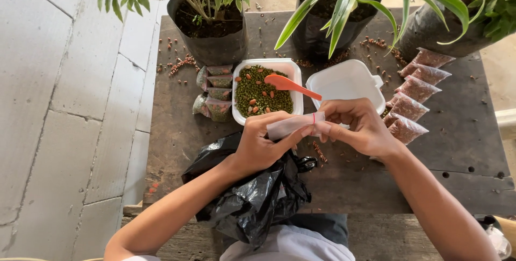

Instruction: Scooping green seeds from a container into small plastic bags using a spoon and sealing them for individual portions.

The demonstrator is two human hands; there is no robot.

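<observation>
Two hands work together: our left hand (258, 145) and right hand (363, 126) both pinch a small clear plastic bag (293, 125) above the dark wooden counter (457, 142); we hold its mouth level.

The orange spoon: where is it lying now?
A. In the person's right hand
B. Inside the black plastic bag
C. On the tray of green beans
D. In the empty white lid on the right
C: the orange spoon rests across the white tray of green beans, its bowl over the beans, while both hands hold a small bag.
</observation>
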